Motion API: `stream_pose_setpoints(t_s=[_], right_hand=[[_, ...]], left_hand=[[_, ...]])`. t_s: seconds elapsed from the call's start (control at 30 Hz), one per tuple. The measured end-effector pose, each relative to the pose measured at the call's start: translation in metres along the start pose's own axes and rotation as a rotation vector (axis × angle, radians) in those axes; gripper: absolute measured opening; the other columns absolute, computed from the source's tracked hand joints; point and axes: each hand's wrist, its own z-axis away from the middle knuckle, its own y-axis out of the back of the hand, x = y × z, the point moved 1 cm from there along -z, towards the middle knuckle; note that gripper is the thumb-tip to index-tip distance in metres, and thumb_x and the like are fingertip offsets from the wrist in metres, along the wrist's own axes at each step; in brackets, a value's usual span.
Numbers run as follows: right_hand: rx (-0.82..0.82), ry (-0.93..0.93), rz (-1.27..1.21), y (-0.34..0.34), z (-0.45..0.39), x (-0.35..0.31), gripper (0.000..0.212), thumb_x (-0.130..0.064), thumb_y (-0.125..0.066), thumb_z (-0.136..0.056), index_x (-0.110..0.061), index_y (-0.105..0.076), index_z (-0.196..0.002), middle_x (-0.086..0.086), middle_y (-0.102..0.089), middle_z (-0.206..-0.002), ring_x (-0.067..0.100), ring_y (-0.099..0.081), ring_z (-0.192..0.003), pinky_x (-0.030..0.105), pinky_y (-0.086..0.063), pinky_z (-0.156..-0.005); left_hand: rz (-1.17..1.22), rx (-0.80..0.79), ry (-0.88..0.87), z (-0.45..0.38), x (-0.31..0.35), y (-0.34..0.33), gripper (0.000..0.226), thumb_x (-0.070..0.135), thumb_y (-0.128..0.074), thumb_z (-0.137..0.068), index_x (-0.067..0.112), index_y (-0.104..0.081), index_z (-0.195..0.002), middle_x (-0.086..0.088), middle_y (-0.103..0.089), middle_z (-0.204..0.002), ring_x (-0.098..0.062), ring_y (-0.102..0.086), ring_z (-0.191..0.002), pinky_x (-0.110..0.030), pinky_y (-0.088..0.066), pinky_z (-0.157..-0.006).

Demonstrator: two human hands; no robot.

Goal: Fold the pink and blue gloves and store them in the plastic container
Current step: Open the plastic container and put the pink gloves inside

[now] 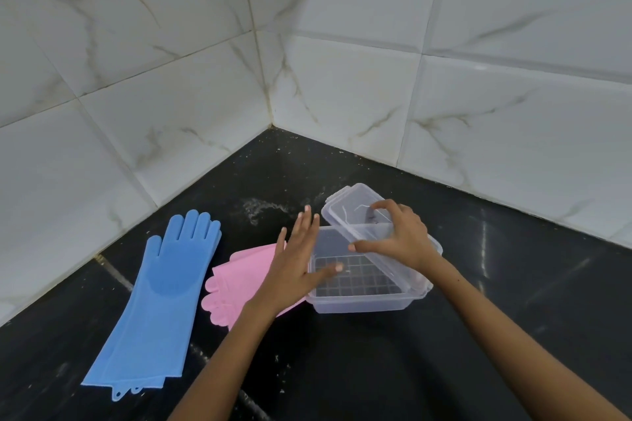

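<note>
Gloves first: the blue gloves (160, 297) lie flat and unfolded on the dark counter (342, 369) at the left, fingers toward the tiled wall (171, 113), apparently stacked one on the other, and the pink gloves (239, 280) lie just beside them to the right, partly hidden under the left forearm, fingers toward the near side and their far end reaching the box. The clear plastic container (362, 304) sits just right of the pink pair, holding nothing but a grid tray on its floor. Its lid (355, 212) is off the rim and tilted over the far right side, gripped by the right hand (400, 236), fingers curled over its top and thumb on its near edge. The left hand (297, 267) is spread wide with straight fingers, hovering over the box's left edge and the pink gloves; whether it touches either I cannot tell. By my reading the step in hand is opening the box, with no folding done yet. The next move calls for setting the lid down clear of the box, then bringing both hands to a pair, doubling it small enough to fit inside
</note>
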Motion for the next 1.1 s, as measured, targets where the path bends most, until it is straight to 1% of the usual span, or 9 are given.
stream_pose_setpoints(t_s=[0.07, 0.2, 0.43, 0.5, 0.6, 0.73, 0.83, 0.97, 1.1], right_hand=[[0.040, -0.171, -0.086, 0.002, 0.000, 0.007, 0.089, -0.083, -0.063, -0.041, -0.043, -0.041, -0.117, 0.000, -0.049, -0.129, 0.025, -0.048, -0.117, 0.053, -0.042, -0.101], [0.086, -0.487, -0.333, 0.014, 0.000, 0.027, 0.108, -0.085, -0.064, -0.032, -0.034, -0.040, -0.124, 0.009, -0.041, -0.139, 0.034, -0.043, -0.124, 0.058, -0.041, -0.101], [0.117, -0.705, -0.189, 0.023, 0.011, 0.061, 0.110, -0.083, -0.059, -0.053, -0.018, -0.031, -0.137, 0.020, -0.031, -0.146, 0.041, -0.030, -0.133, 0.064, -0.023, -0.109], [0.138, -0.695, -0.204, 0.023, 0.010, 0.065, 0.108, -0.084, -0.055, -0.057, -0.016, -0.033, -0.137, 0.019, -0.031, -0.147, 0.041, -0.028, -0.135, 0.065, -0.017, -0.110], [0.206, -0.593, -0.075, 0.021, 0.009, 0.058, 0.085, -0.077, -0.050, -0.071, -0.017, -0.043, -0.131, 0.016, -0.035, -0.147, 0.037, -0.030, -0.137, 0.064, -0.013, -0.110], [0.364, -0.354, 0.112, 0.015, 0.012, 0.042, 0.042, -0.042, -0.053, -0.090, -0.015, -0.054, -0.122, 0.014, -0.051, -0.133, 0.030, -0.051, -0.119, 0.047, -0.041, -0.101], [0.353, -0.299, 0.150, 0.015, 0.012, 0.037, 0.030, -0.023, -0.048, -0.095, -0.010, -0.054, -0.121, 0.014, -0.054, -0.126, 0.027, -0.058, -0.105, 0.038, -0.052, -0.087], [0.336, -0.280, 0.147, 0.016, 0.010, 0.028, 0.033, -0.020, -0.044, -0.097, -0.011, -0.052, -0.128, 0.012, -0.049, -0.138, 0.027, -0.052, -0.121, 0.041, -0.047, -0.100], [0.237, -0.118, 0.280, -0.008, 0.022, 0.015, 0.040, -0.032, -0.034, -0.100, -0.017, -0.043, -0.136, 0.009, -0.029, -0.153, 0.026, -0.028, -0.141, 0.042, -0.024, -0.116]], left_hand=[[-0.086, 0.015, 0.000, -0.006, 0.012, -0.009, 0.094, 0.084, -0.004, -0.072, 0.030, 0.005, -0.149, 0.013, 0.020, -0.155, -0.006, 0.018, -0.144, -0.032, 0.018, -0.113], [-0.201, 0.011, 0.080, -0.010, 0.018, -0.026, 0.100, 0.082, 0.011, -0.069, 0.025, 0.003, -0.150, 0.006, 0.010, -0.159, -0.010, 0.012, -0.146, -0.032, 0.014, -0.113], [-0.285, 0.046, 0.105, -0.012, 0.024, -0.035, 0.109, 0.082, 0.023, -0.063, 0.025, -0.005, -0.150, 0.007, 0.000, -0.160, -0.012, 0.003, -0.147, -0.032, 0.011, -0.115], [-0.288, 0.046, 0.113, -0.012, 0.026, -0.036, 0.109, 0.082, 0.023, -0.062, 0.025, -0.004, -0.150, 0.007, 0.000, -0.160, -0.012, 0.003, -0.147, -0.033, 0.011, -0.115], [-0.300, 0.049, 0.121, -0.012, 0.027, -0.035, 0.109, 0.083, 0.024, -0.061, 0.026, -0.005, -0.150, 0.007, -0.001, -0.160, -0.012, 0.003, -0.147, -0.035, 0.010, -0.116], [-0.300, 0.056, 0.120, -0.014, 0.027, -0.037, 0.108, 0.082, 0.022, -0.063, 0.026, -0.007, -0.150, 0.008, -0.003, -0.160, -0.011, 0.002, -0.147, -0.035, 0.010, -0.116], [-0.300, 0.065, 0.117, -0.015, 0.027, -0.038, 0.107, 0.082, 0.022, -0.064, 0.026, -0.007, -0.150, 0.008, -0.003, -0.160, -0.011, 0.001, -0.147, -0.034, 0.011, -0.115], [-0.290, 0.076, 0.113, -0.014, 0.026, -0.038, 0.103, 0.081, 0.019, -0.068, 0.026, -0.009, -0.150, 0.008, -0.005, -0.160, -0.011, 0.000, -0.147, -0.033, 0.012, -0.114], [-0.294, 0.086, 0.111, -0.014, 0.027, -0.039, 0.080, 0.067, 0.001, -0.083, 0.024, -0.009, -0.151, 0.006, -0.006, -0.160, -0.010, 0.001, -0.147, -0.032, 0.011, -0.115]])
